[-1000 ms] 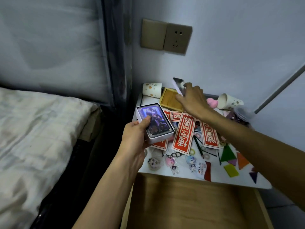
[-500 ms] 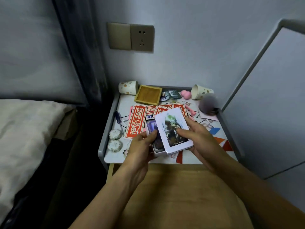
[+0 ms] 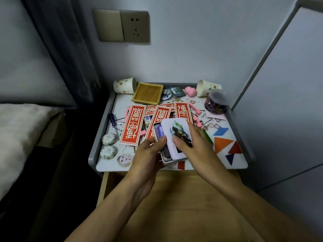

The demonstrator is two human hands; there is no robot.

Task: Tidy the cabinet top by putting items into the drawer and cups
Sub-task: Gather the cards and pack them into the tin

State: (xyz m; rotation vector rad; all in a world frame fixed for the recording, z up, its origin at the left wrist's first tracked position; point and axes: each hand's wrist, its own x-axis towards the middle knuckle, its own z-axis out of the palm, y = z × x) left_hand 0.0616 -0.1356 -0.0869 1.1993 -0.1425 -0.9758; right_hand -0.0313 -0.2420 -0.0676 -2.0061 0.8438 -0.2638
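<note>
- Your left hand (image 3: pixel 150 154) grips the tin (image 3: pixel 163 155) from its left side. The thumb lies against the upper edge and the other fingers curl underneath.
- Your right hand (image 3: pixel 194 149) holds the lid (image 3: pixel 174 135), with the thumb pressed on its printed face and the fingers wrapped round its right edge.
- The lid sits on the tin but is shifted to the right, so a strip of the tin's inside shows on the left, with something purple in it.
- Tin and lid are between your two hands, above the front part of the desk (image 3: pixel 108 165) and just behind the open drawer (image 3: pixel 174 193).
- Behind the tin, red cards (image 3: pixel 132 125) lie overlapping on the desk, and a wooden tray (image 3: pixel 147 93) sits behind them.
- One paper cup (image 3: pixel 124 85) lies on its side at the back left corner. A second paper cup (image 3: pixel 207 88) lies on its side at the back right, beside a clear jar (image 3: pixel 216 102).
- A screwdriver (image 3: pixel 113 121) lies near the left rim, with two round wrapped pieces (image 3: pixel 109 139) in front of it.
- Coloured flat shapes (image 3: pixel 222 144) lie on the desk to the right of your right hand.
</note>
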